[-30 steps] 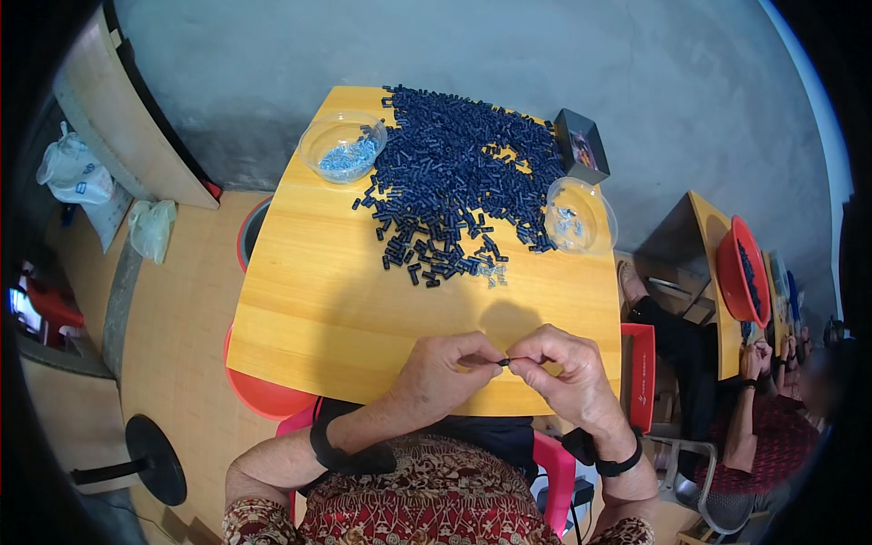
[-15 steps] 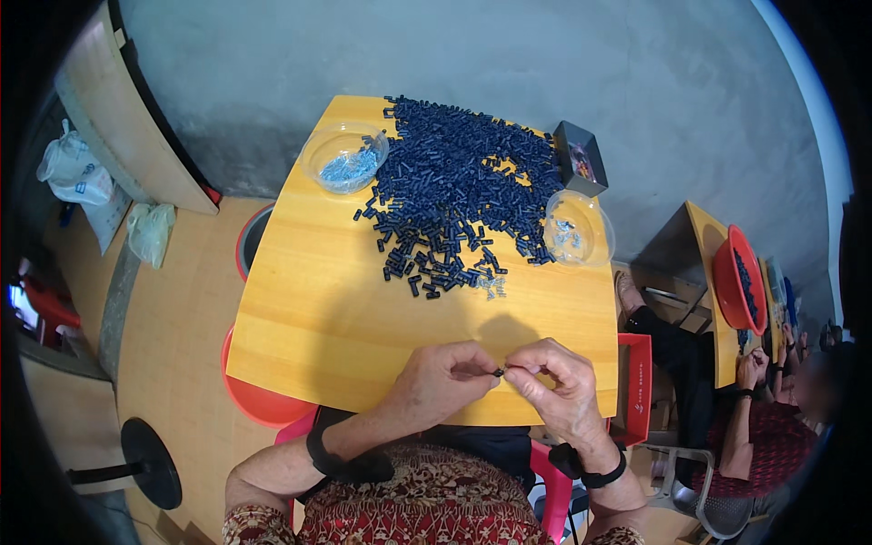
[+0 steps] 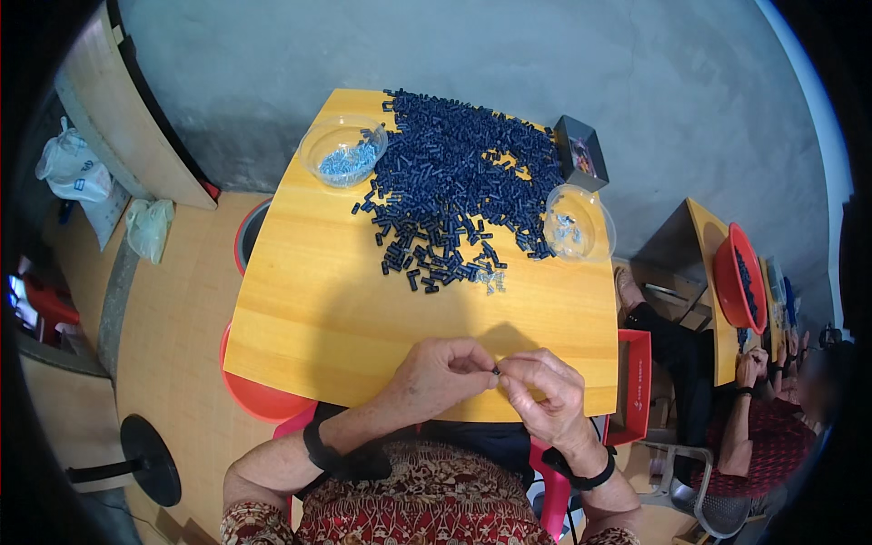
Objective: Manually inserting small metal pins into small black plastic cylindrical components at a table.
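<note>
Over the near edge of the yellow table (image 3: 291, 300), my two hands meet at the fingertips. My left hand (image 3: 440, 377) is closed in a pinch on a small black part (image 3: 496, 371), which is mostly hidden by the fingers. Thumb and forefinger of my right hand (image 3: 549, 392) press together against the part's right end; whatever they hold is too small to make out. Beyond the hands spreads a big pile of short black plastic pieces (image 3: 463, 173). At the pile's near edge lie several small clear or silvery bits (image 3: 493, 283).
Clear bowls with small silvery-blue pieces stand left (image 3: 311, 145) and right (image 3: 599, 227) of the pile. A black box (image 3: 581, 154) sits at the back right. Red containers (image 3: 263, 395) flank the table below. At right, another person (image 3: 745, 436) sits by a second table with a red basin (image 3: 734, 277).
My right hand has shifted slightly left and down, and its fingers are closer together over the part. My left hand stays almost in place. The view has tilted slightly.
</note>
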`<move>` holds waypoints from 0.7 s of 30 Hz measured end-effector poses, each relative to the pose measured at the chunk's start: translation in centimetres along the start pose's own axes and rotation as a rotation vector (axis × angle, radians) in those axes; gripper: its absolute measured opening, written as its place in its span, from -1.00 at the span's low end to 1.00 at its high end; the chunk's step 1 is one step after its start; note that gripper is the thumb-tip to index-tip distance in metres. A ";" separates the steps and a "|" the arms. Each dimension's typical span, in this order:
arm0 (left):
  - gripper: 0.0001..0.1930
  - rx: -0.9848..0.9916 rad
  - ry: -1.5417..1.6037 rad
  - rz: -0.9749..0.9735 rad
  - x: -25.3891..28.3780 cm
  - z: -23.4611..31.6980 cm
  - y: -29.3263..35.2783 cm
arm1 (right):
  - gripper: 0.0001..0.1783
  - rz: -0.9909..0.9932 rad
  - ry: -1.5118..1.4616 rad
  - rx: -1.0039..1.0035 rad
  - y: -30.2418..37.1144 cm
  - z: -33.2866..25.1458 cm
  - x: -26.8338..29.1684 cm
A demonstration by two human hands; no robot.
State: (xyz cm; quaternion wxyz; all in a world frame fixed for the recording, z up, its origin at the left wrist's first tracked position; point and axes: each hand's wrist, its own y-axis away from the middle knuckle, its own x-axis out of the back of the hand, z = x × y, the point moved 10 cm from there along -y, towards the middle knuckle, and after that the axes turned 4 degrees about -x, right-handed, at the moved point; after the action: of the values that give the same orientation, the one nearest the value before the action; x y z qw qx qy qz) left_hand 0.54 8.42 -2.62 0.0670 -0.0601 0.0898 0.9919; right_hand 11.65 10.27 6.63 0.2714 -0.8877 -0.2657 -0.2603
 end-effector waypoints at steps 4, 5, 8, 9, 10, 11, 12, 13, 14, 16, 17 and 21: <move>-0.86 -0.006 0.043 0.017 0.3 -0.3 0.0 | -0.81 -0.009 0.009 0.007 0.0 -0.3 -0.2; -0.86 -0.006 0.042 0.018 0.3 -0.2 0.1 | -0.79 0.015 0.002 -0.008 0.0 -0.3 0.0; -0.87 0.008 0.065 -0.012 0.3 0.1 0.0 | -0.76 0.018 0.009 -0.008 -0.3 -0.1 0.1; -0.86 0.018 0.077 -0.018 0.3 -0.2 0.0 | -0.75 -0.008 0.017 0.003 -0.3 -0.2 -0.1; -0.85 0.029 0.090 -0.024 0.2 -0.4 0.1 | -0.75 -0.009 0.017 0.003 -0.3 -0.2 -0.1; -0.85 0.029 0.090 -0.023 0.2 -0.5 0.1 | -0.75 -0.013 0.047 0.023 -0.3 -0.4 -0.2; -0.85 0.017 0.116 -0.023 0.2 -0.5 0.1 | -0.74 -0.019 0.076 0.044 -0.3 -0.7 -0.3; -0.84 0.006 0.143 -0.022 0.1 -0.4 0.2 | -0.74 -0.020 0.074 0.044 -0.3 -0.6 -0.3; -0.84 0.007 0.143 -0.020 0.1 -0.4 0.3 | -0.73 -0.020 0.164 0.151 -0.1 -1.4 -0.5; -0.84 0.023 0.188 -0.022 0.0 -0.6 0.4 | -0.71 -0.017 0.249 0.264 0.1 -2.4 -0.7; -0.84 0.022 0.185 -0.018 -0.2 -0.6 0.5 | -0.70 -0.014 0.249 0.262 0.2 -2.5 -0.7; -0.81 0.006 0.259 -0.009 0.2 -0.6 0.1 | -0.67 -0.002 0.188 0.174 -0.6 -2.3 -0.4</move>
State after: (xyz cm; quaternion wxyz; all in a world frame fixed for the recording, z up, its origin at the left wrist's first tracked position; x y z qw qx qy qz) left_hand 0.43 8.28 -3.24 0.0595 -0.1880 0.1006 0.9752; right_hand 10.26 9.15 8.27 0.3710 -0.8321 -0.2615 -0.3187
